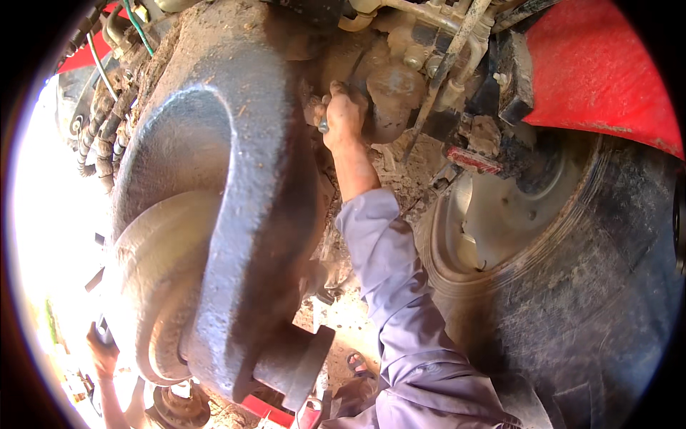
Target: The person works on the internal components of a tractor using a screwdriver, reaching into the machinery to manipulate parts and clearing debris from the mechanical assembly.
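Note:
My right hand (pixel 346 114) reaches in between a large dark metal casting and dirt-caked machine parts, its arm in a greyish-lilac sleeve. Its fingers are closed around a slim dark rod-like piece (pixel 324 125), whose short end pokes out below the fist; the rest is hidden. Close beside the hand is a rounded, mud-covered housing (pixel 394 96). The dark casting (pixel 261 136), with a deep arched recess, stands left of my forearm. I do not see my left hand.
A big tyre (pixel 572 286) and a red fender (pixel 607 71) stand on the right. Hoses (pixel 107 136) hang at upper left. A bare hand (pixel 104 354), seemingly another person's, holds something dark at far left. Lower down are a sandalled foot (pixel 357 363) and a metal disc (pixel 161 264).

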`<control>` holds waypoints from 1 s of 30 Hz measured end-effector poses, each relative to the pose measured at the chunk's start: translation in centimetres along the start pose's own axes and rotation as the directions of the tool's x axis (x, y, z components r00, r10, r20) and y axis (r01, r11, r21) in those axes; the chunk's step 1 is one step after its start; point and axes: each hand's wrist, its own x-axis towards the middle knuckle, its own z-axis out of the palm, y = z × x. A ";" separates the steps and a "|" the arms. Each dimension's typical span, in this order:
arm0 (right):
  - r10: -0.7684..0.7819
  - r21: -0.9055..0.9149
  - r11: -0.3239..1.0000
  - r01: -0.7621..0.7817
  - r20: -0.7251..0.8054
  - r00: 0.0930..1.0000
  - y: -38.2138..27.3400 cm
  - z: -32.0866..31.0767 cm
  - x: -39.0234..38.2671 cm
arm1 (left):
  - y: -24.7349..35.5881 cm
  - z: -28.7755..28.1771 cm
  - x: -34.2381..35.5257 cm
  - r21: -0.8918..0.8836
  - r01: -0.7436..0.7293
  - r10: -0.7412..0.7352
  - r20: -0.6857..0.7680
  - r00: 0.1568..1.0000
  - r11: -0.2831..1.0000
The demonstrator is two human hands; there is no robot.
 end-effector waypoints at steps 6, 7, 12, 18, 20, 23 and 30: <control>0.026 0.099 0.995 -0.015 -0.116 0.993 0.0 1.3 0.3 | -5.4 3.0 -1.6 -0.042 -0.036 0.026 -0.209 0.977 0.998; 0.143 0.221 0.969 -0.109 -0.144 0.979 -0.7 1.6 0.4 | -5.6 3.1 -1.7 -0.030 -0.056 0.047 -0.253 0.966 0.998; 0.100 0.331 0.942 -0.055 -0.120 0.988 -3.4 2.8 5.4 | -3.9 3.3 -0.7 -0.108 0.001 -0.025 -0.221 0.975 0.994; 0.119 -0.006 0.993 -0.120 -0.095 0.988 -1.7 2.6 0.3 | -4.1 2.6 -1.6 -0.127 0.039 -0.062 -0.181 0.982 0.991; 0.187 -0.077 0.978 -0.194 -0.092 0.978 -2.0 2.4 0.1 | -4.4 2.6 -1.8 -0.141 0.043 -0.070 -0.193 0.979 0.989; 0.239 0.049 0.970 -0.237 -0.034 0.970 -2.6 1.1 4.7 | -2.9 2.9 -1.2 -0.135 0.055 -0.082 -0.200 0.976 0.989; -0.171 0.128 0.975 0.183 -0.101 0.980 -1.7 2.3 11.5 | -2.8 2.7 -0.7 -0.114 0.045 -0.064 -0.163 0.985 0.993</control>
